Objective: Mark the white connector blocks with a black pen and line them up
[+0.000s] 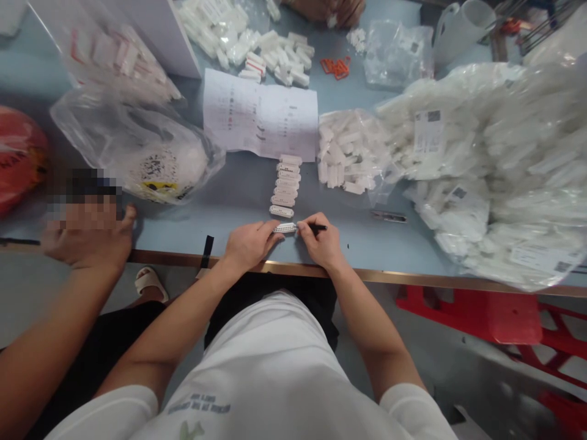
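My left hand (250, 244) is shut on a small white plastic connector strip (284, 228) just above the table's front edge. My right hand (321, 241) grips a thin black pen (316, 227), its tip at the strip's right end. A short column of several similar white strips (285, 186) lies straight ahead of my hands. Beyond it lies a printed paper sheet (260, 115). A loose heap of white pieces (342, 156) sits in an opened clear bag to the right of the column.
A large labelled bag of white pieces (481, 165) fills the right of the blue table (229, 229). A co-worker's hand (89, 241) rests at the left edge, and another person's hands (325, 9) work at the far side. A white mug (458, 24) stands far right; a red stool (486, 318) sits below.
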Demonstrator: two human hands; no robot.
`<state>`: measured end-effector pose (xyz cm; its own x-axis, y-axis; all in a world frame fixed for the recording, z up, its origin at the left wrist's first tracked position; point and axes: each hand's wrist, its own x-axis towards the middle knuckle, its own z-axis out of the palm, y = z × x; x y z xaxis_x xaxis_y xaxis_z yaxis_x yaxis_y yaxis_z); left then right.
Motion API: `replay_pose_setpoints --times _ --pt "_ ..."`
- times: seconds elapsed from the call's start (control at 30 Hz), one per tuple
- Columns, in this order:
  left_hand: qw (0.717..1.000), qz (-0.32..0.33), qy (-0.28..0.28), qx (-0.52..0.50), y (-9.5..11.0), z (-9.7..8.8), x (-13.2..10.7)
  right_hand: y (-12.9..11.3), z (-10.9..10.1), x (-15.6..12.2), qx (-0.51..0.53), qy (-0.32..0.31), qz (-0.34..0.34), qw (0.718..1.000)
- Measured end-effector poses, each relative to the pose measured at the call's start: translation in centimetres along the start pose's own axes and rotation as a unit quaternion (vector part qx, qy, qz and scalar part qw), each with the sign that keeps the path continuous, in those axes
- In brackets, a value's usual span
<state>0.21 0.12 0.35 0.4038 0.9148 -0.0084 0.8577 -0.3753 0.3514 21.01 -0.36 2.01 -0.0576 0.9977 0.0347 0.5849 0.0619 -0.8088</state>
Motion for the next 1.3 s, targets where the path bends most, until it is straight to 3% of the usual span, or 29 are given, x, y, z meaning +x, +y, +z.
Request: replay_pose_setpoints --times 0.23,0.37,0.53,0.77,0.97,1.1,1.2,1.23,1.3 --pt "1.0 0.003 0.01 -0.002 -0.1 0.3 -0.1 0.2 0.6 0.2 -0.071 -0.012 -0.136 0.988" --pt "1.0 -0.001 0.008 -0.012 0.0 0.2 -0.1 0.5 1.2 0.4 -0.094 -0.009 -0.171 0.981" --pt "1.0 -0.002 0.0 -0.015 0.1 0.0 -0.1 0.9 1.4 0.5 -0.083 -0.009 -0.143 0.986" --pt "1.0 -0.002 -0.006 -0.011 0.2 -0.3 -0.1 1.0 0.6 0.2 -0.004 0.018 -0.034 0.999" --pt "1.0 -0.012 -0.012 -0.015 0.2 0.0 -0.1 0.7 0.8 0.3 0.0 -0.001 -0.052 0.999" --pt "0.995 -0.045 0.001 -0.087 0.1 -0.5 0.2 0.7 0.6 0.3 0.023 0.022 -0.038 0.999" --pt "0.96 -0.153 0.04 -0.231 0.4 -1.9 0.0 0.4 0.0 0.2 0.055 0.06 -0.052 0.995" --pt "0.931 -0.189 0.06 -0.307 0.6 -2.4 -0.1 0.1 -0.3 0.2 0.064 0.07 -0.068 0.993" --pt "0.83 -0.237 0.085 -0.498 1.2 -3.3 -0.2 -0.5 -0.7 0.1 0.074 0.075 -0.107 0.989"
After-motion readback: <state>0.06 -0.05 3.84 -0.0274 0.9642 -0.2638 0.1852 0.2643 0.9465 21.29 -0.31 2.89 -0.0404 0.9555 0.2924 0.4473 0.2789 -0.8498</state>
